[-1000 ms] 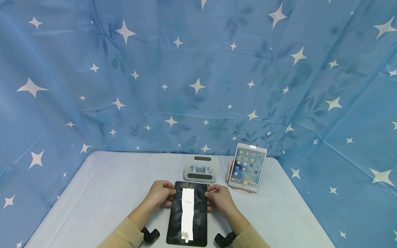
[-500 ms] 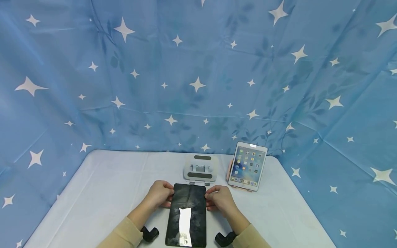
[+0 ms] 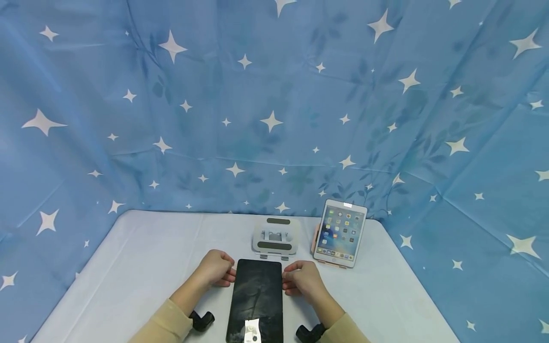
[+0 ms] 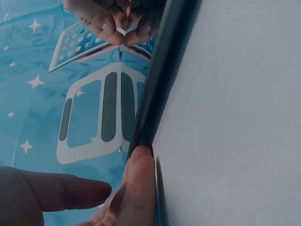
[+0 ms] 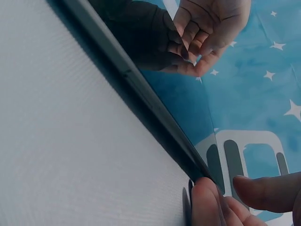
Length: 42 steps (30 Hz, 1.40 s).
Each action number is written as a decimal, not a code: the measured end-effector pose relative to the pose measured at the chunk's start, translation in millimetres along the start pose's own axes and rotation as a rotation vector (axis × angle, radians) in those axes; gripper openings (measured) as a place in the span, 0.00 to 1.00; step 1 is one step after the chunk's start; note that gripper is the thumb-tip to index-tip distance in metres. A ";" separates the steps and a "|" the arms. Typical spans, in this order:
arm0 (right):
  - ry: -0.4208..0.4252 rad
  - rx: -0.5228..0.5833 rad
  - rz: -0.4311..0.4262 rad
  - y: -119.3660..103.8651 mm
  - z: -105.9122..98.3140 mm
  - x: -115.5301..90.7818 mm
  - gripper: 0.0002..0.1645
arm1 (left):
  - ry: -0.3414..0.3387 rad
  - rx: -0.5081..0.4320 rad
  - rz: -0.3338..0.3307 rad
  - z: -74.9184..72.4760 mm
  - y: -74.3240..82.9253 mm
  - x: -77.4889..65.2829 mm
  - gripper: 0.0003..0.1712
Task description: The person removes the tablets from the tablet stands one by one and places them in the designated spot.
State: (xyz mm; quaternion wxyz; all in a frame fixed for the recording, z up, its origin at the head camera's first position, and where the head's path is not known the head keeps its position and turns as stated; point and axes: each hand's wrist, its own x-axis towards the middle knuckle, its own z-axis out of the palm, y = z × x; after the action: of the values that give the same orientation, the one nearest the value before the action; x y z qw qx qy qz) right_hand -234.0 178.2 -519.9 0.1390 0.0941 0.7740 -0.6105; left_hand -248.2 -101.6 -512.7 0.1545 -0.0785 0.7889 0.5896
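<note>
A black tablet (image 3: 256, 295) lies screen up in front of the person, its near end cut off by the head view's lower border. My left hand (image 3: 216, 267) is at its upper left side. In the left wrist view, fingertips (image 4: 141, 179) touch the tablet's edge while the thumb stands apart from it. On the opposite side is my right hand (image 3: 302, 277). Its fingertips (image 5: 205, 195) also meet the edge, with the thumb held off the screen in the right wrist view. The glossy screen mirrors both hands' surroundings.
Just beyond the tablet sits a pale folding stand (image 3: 275, 236) with dark grip strips and small front hooks. Right of it, a white tablet (image 3: 340, 233) showing app icons leans on a pinkish stand (image 3: 315, 238). A blue starry curtain (image 3: 270, 95) borders the white table (image 3: 163, 252).
The black tablet has shifted a little toward the person, exposing the folding stand's hooks, and the screen glare has slid to its near end. Both thumbs have come off it.
</note>
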 end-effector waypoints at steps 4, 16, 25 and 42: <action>-0.014 -0.001 -0.005 -1.2 -0.3 -1.4 0.08 | -0.009 -0.005 -0.006 -3.4 -0.2 -0.3 0.12; -0.022 -0.010 0.003 -1.6 -2.6 -6.8 0.09 | -0.070 -0.011 -0.011 -9.8 0.5 1.0 0.13; -0.055 -0.014 0.002 0.1 -4.4 -6.5 0.17 | -0.089 -0.017 -0.014 -17.5 -0.4 -2.5 0.16; -0.057 0.023 -0.012 5.9 -22.6 -14.1 0.24 | -0.252 -0.028 0.020 -19.9 10.2 -1.3 0.20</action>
State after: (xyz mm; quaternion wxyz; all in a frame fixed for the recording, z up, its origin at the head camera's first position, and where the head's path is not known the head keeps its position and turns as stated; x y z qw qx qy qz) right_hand -221.1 201.9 -515.8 0.1563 0.0738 0.7633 -0.6224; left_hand -253.0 -117.6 -497.9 0.2455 0.0017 0.7558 0.6071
